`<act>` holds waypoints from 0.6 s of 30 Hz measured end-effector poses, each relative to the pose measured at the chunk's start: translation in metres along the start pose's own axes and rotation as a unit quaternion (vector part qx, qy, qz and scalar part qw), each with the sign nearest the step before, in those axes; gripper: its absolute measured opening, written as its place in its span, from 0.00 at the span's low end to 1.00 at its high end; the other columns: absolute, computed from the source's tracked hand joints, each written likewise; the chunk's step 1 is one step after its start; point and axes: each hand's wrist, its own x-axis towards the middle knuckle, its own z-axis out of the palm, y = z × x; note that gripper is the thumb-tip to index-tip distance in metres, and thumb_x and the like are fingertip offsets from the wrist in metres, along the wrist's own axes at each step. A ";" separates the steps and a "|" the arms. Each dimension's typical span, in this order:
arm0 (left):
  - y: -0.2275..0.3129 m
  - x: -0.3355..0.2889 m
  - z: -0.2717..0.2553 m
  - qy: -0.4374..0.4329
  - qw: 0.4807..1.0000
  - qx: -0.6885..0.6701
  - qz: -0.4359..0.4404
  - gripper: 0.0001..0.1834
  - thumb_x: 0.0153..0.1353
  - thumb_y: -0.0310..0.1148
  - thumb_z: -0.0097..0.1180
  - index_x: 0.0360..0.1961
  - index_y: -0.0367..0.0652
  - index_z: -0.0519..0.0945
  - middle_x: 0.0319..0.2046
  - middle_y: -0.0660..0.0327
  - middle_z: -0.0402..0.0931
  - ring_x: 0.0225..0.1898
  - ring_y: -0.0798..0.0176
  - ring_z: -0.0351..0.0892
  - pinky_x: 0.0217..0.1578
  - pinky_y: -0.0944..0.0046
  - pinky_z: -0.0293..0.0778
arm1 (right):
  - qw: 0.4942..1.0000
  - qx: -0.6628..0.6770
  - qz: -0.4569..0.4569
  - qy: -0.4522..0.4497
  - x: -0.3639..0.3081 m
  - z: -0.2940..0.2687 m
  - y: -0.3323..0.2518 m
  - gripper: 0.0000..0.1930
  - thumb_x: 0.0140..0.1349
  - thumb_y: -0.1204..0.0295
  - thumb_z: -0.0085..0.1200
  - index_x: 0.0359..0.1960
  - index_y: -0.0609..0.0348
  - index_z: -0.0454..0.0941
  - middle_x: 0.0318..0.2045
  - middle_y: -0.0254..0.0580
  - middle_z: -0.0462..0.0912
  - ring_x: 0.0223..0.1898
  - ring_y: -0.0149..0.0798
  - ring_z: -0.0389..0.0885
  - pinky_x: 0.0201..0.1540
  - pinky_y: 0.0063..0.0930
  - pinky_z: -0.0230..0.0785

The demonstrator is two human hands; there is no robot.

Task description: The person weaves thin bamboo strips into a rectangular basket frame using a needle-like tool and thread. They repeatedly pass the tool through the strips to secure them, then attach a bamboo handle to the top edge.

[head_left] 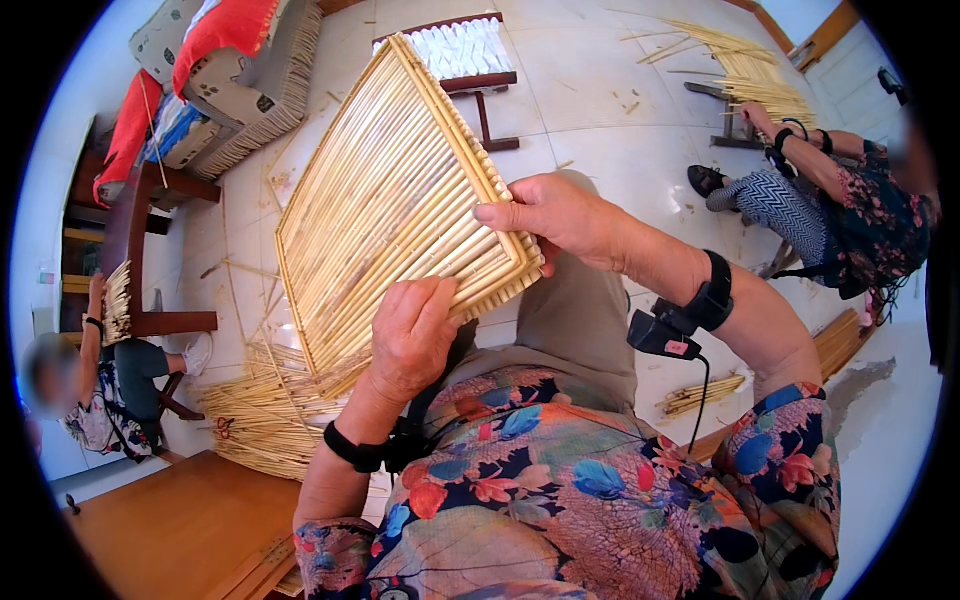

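Note:
A rectangular panel of straw-coloured stalks (375, 195), laid side by side inside a double-stalk border, is tilted up over my lap. My right hand (570, 222) grips its near right corner, thumb flat on top of the border and fingers underneath. At the near edge my left hand (412, 332) is closed on the panel, its fingers curled over the stalk ends. The underside of the panel is hidden.
Loose stalks (255, 420) lie heaped on the floor at left, with red-handled scissors (224, 428) on them. A folding stool (465, 55) stands ahead. Two people work nearby, one at left with a stalk bundle (118, 300), one at right with a stalk panel (750, 75). A brown board (170, 520) is near left.

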 end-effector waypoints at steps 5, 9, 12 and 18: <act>0.006 -0.005 -0.006 -0.004 0.998 0.063 -0.008 0.20 0.51 0.23 0.55 0.48 0.31 0.74 0.40 0.47 0.73 0.38 0.45 0.74 0.40 0.52 0.70 | 1.000 0.007 -0.014 0.024 0.002 0.012 0.000 0.23 0.62 0.53 0.54 0.32 0.67 0.79 0.21 0.37 0.78 0.16 0.26 0.74 0.14 0.19 0.67; 0.020 -0.001 -0.006 -0.011 0.989 0.145 -0.030 0.22 0.51 0.21 0.55 0.50 0.30 0.73 0.43 0.46 0.72 0.40 0.45 0.73 0.43 0.51 0.68 | 0.999 0.010 -0.013 0.047 0.001 0.012 0.002 0.24 0.62 0.53 0.54 0.31 0.69 0.78 0.20 0.38 0.78 0.15 0.27 0.74 0.13 0.19 0.67; 0.024 -0.010 0.001 0.004 0.985 0.157 -0.074 0.25 0.50 0.22 0.57 0.52 0.29 0.71 0.46 0.45 0.71 0.43 0.44 0.72 0.45 0.49 0.67 | 0.998 0.021 -0.017 0.053 0.001 0.017 0.004 0.24 0.62 0.54 0.54 0.30 0.70 0.78 0.20 0.39 0.79 0.14 0.27 0.74 0.12 0.19 0.67; 0.021 -0.013 0.008 0.037 0.983 0.167 -0.069 0.36 0.46 0.30 0.66 0.56 0.29 0.66 0.51 0.44 0.67 0.50 0.43 0.70 0.51 0.46 0.66 | 0.999 0.021 -0.018 0.035 0.004 0.020 -0.001 0.24 0.65 0.53 0.51 0.36 0.68 0.77 0.21 0.36 0.79 0.15 0.23 0.74 0.12 0.14 0.66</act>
